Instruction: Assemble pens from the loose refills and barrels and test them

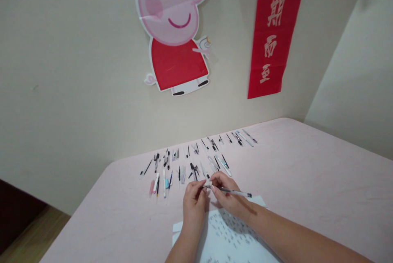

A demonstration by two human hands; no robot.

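My right hand (225, 193) is closed around a slim clear pen (236, 192) with a dark end, which sticks out to the right past my fingers. Its other end points left, toward my left hand (195, 197). The fingers of that hand are pinched together close to the pen's tip. A small whitish piece (208, 183) shows between the two hands; its kind is too small to tell. Under my forearms lie white paper sheets (215, 242) covered with small dark marks.
Rows of pens and pen parts lie beyond my hands on the pink tabletop (307, 181), among them a white pen (164, 184) and a light blue pen (223, 165). A wall with a pink pig cutout (179, 64) and a red banner (270, 58) rises behind.
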